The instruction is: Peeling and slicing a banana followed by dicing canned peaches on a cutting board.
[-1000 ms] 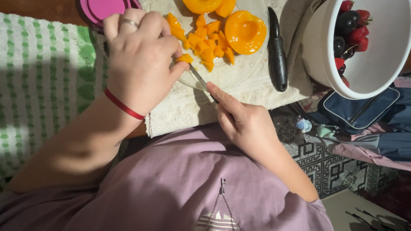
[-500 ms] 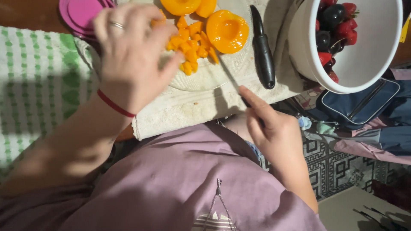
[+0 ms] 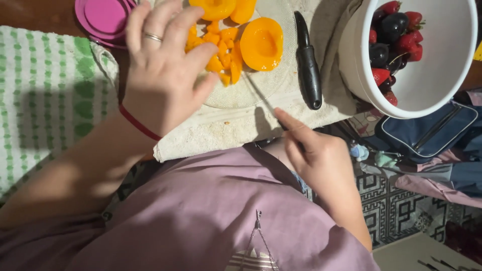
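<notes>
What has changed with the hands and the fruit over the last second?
The left hand has let go of the fruit piece it pinched and now spreads over the orange chunks. The right hand still grips the knife, blade drawn back to the pile's edge. The peach half and black tool stayed.

A brown wooden worktop (image 3: 30,12) shows at the top left. A green and white checked cloth (image 3: 45,95) lies over it, with a dark shadow across the cloth. Low on the right is a floor rug (image 3: 396,200) with a black and white pattern.
</notes>
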